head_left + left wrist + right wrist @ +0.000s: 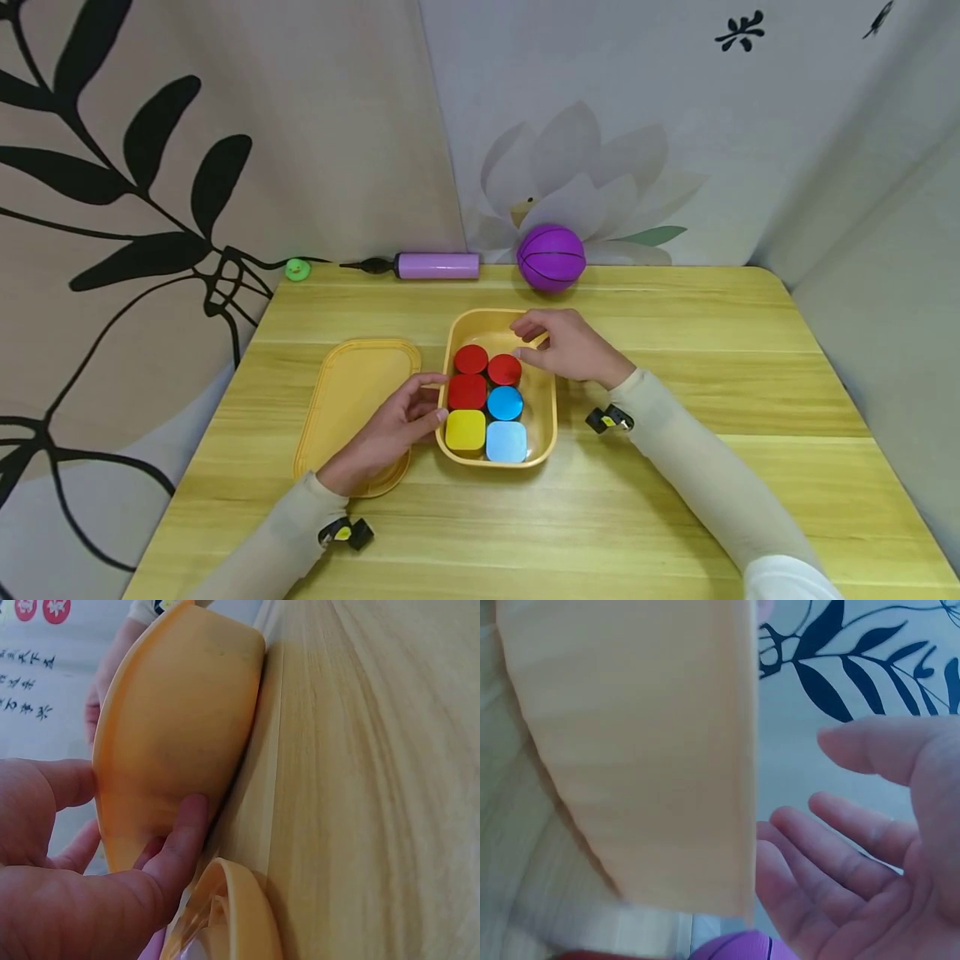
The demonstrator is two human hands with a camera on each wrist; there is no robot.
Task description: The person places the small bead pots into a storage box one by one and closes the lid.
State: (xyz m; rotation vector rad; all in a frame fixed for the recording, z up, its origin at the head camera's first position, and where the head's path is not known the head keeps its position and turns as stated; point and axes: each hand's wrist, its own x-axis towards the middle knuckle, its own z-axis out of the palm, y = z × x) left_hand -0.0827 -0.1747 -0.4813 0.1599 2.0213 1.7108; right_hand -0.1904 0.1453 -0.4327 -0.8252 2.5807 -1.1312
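A yellow plastic box (542, 417) stands on the table with several coloured blocks inside. Two round red ones (471, 359) sit toward the back, with a square red block (467, 392) and a round blue block (505, 403) before them. In front are a square yellow block (465, 431) and a square light-blue block (506, 442). My left hand (397, 425) holds the box's left side, thumb at the rim, a finger against the outer wall (180, 712). Over the far right corner, my right hand (566, 343) hovers with loosely bent fingers and nothing in them.
A matching yellow lid (360, 375) lies left of the box, partly under my left forearm. Along the table's back edge are a small green toy (297, 269), a purple hand pump (437, 266) and a purple ball (551, 257). A patterned curtain hangs behind.
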